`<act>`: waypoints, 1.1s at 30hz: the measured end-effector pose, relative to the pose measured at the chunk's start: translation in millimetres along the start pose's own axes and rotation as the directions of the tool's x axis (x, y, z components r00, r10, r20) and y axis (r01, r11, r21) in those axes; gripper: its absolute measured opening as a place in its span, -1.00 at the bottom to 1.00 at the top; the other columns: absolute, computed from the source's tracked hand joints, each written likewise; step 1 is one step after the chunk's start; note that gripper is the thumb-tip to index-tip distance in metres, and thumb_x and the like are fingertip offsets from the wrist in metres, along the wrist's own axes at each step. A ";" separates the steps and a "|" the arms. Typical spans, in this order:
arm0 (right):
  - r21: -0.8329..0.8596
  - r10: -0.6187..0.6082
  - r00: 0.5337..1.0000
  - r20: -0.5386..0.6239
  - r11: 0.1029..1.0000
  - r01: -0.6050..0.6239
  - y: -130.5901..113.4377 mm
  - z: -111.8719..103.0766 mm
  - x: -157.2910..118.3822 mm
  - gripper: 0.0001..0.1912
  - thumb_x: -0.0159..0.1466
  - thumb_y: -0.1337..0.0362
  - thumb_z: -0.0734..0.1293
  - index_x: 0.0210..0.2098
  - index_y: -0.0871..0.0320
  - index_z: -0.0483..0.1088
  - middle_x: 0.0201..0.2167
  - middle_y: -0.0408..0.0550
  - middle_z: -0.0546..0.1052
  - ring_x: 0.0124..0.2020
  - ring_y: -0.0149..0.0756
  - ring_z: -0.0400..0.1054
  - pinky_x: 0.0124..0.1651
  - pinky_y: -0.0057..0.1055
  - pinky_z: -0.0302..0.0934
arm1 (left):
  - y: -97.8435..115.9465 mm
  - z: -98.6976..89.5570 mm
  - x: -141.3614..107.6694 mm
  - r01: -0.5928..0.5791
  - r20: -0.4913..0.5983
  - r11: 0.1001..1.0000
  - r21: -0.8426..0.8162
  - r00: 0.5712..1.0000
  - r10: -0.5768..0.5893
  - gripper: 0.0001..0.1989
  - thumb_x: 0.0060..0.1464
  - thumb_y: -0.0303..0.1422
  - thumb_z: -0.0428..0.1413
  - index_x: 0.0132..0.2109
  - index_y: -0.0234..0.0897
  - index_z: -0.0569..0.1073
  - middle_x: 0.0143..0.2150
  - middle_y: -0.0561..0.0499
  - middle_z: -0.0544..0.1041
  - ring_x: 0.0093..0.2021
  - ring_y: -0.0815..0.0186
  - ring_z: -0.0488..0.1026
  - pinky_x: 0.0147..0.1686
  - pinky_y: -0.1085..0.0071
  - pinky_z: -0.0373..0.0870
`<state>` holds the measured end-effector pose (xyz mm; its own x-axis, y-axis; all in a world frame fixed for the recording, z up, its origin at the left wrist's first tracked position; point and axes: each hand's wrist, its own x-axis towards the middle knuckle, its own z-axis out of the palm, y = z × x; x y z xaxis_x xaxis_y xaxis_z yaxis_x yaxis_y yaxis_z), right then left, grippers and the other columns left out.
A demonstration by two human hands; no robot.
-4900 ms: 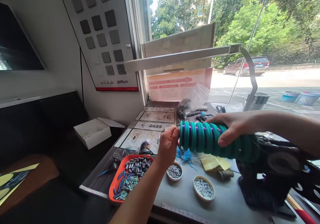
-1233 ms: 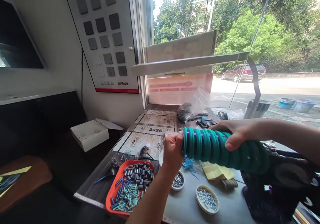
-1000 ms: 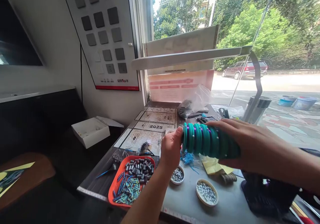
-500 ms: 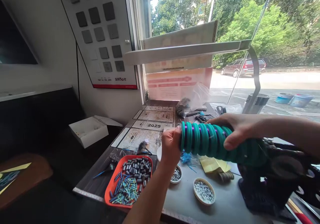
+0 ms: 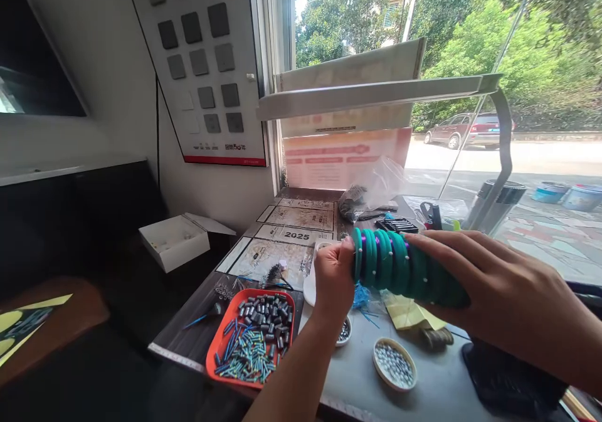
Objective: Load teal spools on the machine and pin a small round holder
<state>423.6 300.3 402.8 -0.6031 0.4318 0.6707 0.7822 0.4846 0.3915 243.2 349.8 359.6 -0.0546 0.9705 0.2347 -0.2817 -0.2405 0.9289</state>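
I hold the teal ringed roll [image 5: 383, 265] sideways above the surface [image 5: 350, 381]. My right hand [image 5: 498, 284] has its grip around the roll's right part, fingers along the top. My left hand [image 5: 335, 268] is curled at the other end, thumb against the rim; I can't tell what that grip pinches. Below lie a red tray [image 5: 211, 353], a bowl [image 5: 377, 372] of pale beads and yellow paper [image 5: 408, 315].
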 end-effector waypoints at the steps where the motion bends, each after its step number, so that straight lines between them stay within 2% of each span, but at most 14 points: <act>1: 0.090 0.041 0.998 0.056 0.995 -0.046 5.6 -0.8 4.4 -0.46 0.07 0.25 0.29 0.06 0.14 0.23 -0.14 0.07 0.48 -0.23 -0.04 0.40 -0.32 -0.19 0.34 | -0.7 1.0 0.7 -0.013 0.021 1.000 0.005 1.000 0.012 -0.44 -0.11 0.10 0.06 -0.69 -0.25 0.12 -0.64 0.16 0.01 -0.58 0.45 -0.07 -0.58 0.45 -0.09; 3: 0.320 0.132 0.947 0.294 0.920 -0.227 19.5 -2.3 17.3 -0.41 -0.03 0.21 0.34 0.03 0.08 0.27 -0.19 -0.02 0.50 -0.29 -0.11 0.42 -0.33 -0.22 0.34 | -1.5 1.3 1.9 -0.035 0.059 0.999 0.022 0.998 0.034 -0.45 -0.06 0.10 0.02 -0.68 -0.24 0.10 -0.64 0.16 -0.01 -0.58 0.45 -0.10 -0.59 0.44 -0.10; 7: 0.537 -0.063 0.549 0.834 0.324 -0.779 44.4 1.0 43.9 -0.32 -0.12 0.08 0.35 -0.01 0.19 0.31 -0.33 -0.04 0.52 -0.38 -0.19 0.43 -0.40 -0.37 0.34 | -0.7 -0.8 2.8 -0.065 0.084 0.996 0.054 0.995 0.061 -0.44 -0.04 0.10 -0.02 -0.68 -0.23 0.05 -0.66 0.17 -0.04 -0.60 0.46 -0.13 -0.60 0.44 -0.14; 9: 0.490 -0.179 0.464 0.868 0.153 -0.858 48.5 3.7 47.8 -0.28 -0.17 0.03 0.34 -0.04 0.25 0.33 -0.32 0.01 0.53 -0.35 -0.15 0.44 -0.38 -0.36 0.34 | 1.0 -2.5 1.8 -0.080 0.091 0.994 0.074 0.993 0.074 -0.43 -0.03 0.10 -0.04 -0.69 -0.23 0.05 -0.66 0.17 -0.04 -0.60 0.46 -0.13 -0.60 0.43 -0.14; 11: 0.534 -0.105 0.526 0.844 0.255 -0.806 44.0 4.5 42.3 -0.30 -0.15 0.04 0.33 -0.03 0.22 0.33 -0.33 0.00 0.53 -0.36 -0.14 0.44 -0.38 -0.34 0.34 | 3.0 -5.0 -0.3 -0.099 0.100 0.990 0.100 0.991 0.089 -0.44 -0.02 0.10 -0.04 -0.68 -0.23 0.07 -0.65 0.16 -0.01 -0.59 0.44 -0.10 -0.60 0.44 -0.13; 13: 0.546 0.093 0.722 0.686 0.590 -0.595 32.1 3.5 29.2 -0.35 -0.07 0.10 0.33 0.03 0.11 0.29 -0.27 -0.03 0.52 -0.32 -0.12 0.44 -0.37 -0.29 0.34 | 4.3 -7.7 -2.8 -0.109 0.108 0.986 0.128 0.990 0.095 -0.44 -0.02 0.10 -0.03 -0.66 -0.24 0.08 -0.64 0.16 0.00 -0.57 0.43 -0.09 -0.59 0.44 -0.13; 15: 0.307 0.170 0.933 0.316 0.913 -0.270 16.6 2.6 13.4 -0.40 0.01 0.20 0.32 0.08 0.04 0.24 -0.15 -0.01 0.49 -0.21 -0.04 0.41 -0.29 -0.19 0.34 | 4.1 -9.5 -4.3 -0.098 0.114 0.985 0.144 0.990 0.082 -0.44 0.00 0.10 -0.03 -0.66 -0.24 0.08 -0.64 0.16 -0.02 -0.57 0.43 -0.10 -0.60 0.43 -0.16; 18: -0.077 0.002 1.000 -0.023 0.997 -0.004 -2.8 3.3 -3.9 -0.44 0.16 0.32 0.24 0.16 0.13 0.12 -0.10 0.13 0.45 -0.15 0.04 0.39 -0.22 -0.10 0.33 | 1.8 -7.8 -2.9 -0.067 0.107 0.990 0.122 0.993 0.054 -0.45 0.01 0.10 -0.05 -0.65 -0.23 0.07 -0.64 0.16 -0.03 -0.58 0.44 -0.11 -0.60 0.43 -0.17; 23: 0.018 0.030 0.999 0.017 0.999 -0.031 -3.5 1.5 -2.4 -0.45 0.16 0.30 0.18 0.16 0.07 0.06 -0.13 0.11 0.46 -0.19 0.05 0.39 -0.28 -0.10 0.34 | -2.4 -0.9 2.4 -0.046 0.072 0.998 0.046 0.996 0.043 -0.44 -0.03 0.12 -0.03 -0.66 -0.22 0.04 -0.64 0.16 -0.03 -0.59 0.45 -0.11 -0.59 0.44 -0.14; 26: 0.265 0.119 0.968 0.220 0.948 -0.176 12.3 -2.6 12.1 -0.39 0.00 0.24 0.29 0.07 -0.01 0.18 -0.15 -0.01 0.47 -0.20 0.01 0.40 -0.27 -0.13 0.34 | -3.3 0.0 3.1 -0.037 0.071 0.999 0.031 0.997 0.034 -0.44 -0.05 0.11 -0.02 -0.67 -0.22 0.04 -0.65 0.17 -0.04 -0.60 0.46 -0.13 -0.60 0.44 -0.15; 28: 0.446 0.154 0.859 0.489 0.802 -0.397 25.5 -2.8 25.0 -0.38 -0.09 0.22 0.33 0.01 0.02 0.25 -0.22 -0.06 0.50 -0.26 -0.05 0.42 -0.29 -0.21 0.33 | -3.4 -0.2 2.9 -0.040 0.071 0.999 0.032 0.997 0.038 -0.44 -0.04 0.09 -0.01 -0.67 -0.22 0.03 -0.65 0.17 -0.05 -0.60 0.47 -0.14 -0.60 0.44 -0.16; 30: 0.546 0.064 0.665 0.744 0.516 -0.660 37.7 -0.6 37.2 -0.36 -0.11 0.14 0.35 -0.02 0.13 0.28 -0.32 -0.06 0.51 -0.34 -0.12 0.43 -0.37 -0.31 0.32 | -3.3 -0.5 2.6 -0.050 0.074 0.998 0.039 0.996 0.047 -0.45 -0.02 0.08 -0.02 -0.67 -0.22 0.02 -0.65 0.17 -0.06 -0.60 0.46 -0.14 -0.60 0.44 -0.16; 32: 0.529 -0.085 0.527 0.846 0.259 -0.808 45.6 2.0 45.2 -0.32 -0.15 0.08 0.35 -0.04 0.22 0.30 -0.37 -0.05 0.51 -0.38 -0.16 0.42 -0.42 -0.37 0.32 | -3.1 -1.2 2.2 -0.064 0.079 0.997 0.045 0.995 0.060 -0.46 0.01 0.06 -0.04 -0.67 -0.22 0.02 -0.65 0.17 -0.06 -0.59 0.46 -0.14 -0.59 0.44 -0.15; 33: 0.518 -0.119 0.504 0.855 0.201 -0.831 46.9 2.6 46.5 -0.31 -0.16 0.07 0.34 -0.05 0.23 0.30 -0.37 -0.05 0.51 -0.38 -0.17 0.42 -0.42 -0.38 0.32 | -2.9 -1.8 1.9 -0.071 0.082 0.996 0.047 0.994 0.067 -0.46 0.02 0.06 -0.05 -0.66 -0.22 0.02 -0.65 0.17 -0.06 -0.59 0.45 -0.14 -0.59 0.44 -0.14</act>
<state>431.9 345.1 450.7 -0.5307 0.8106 -0.2477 0.5780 0.1325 -0.8052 242.1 352.4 356.9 0.0050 0.9477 0.3191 -0.2318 -0.3093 0.9223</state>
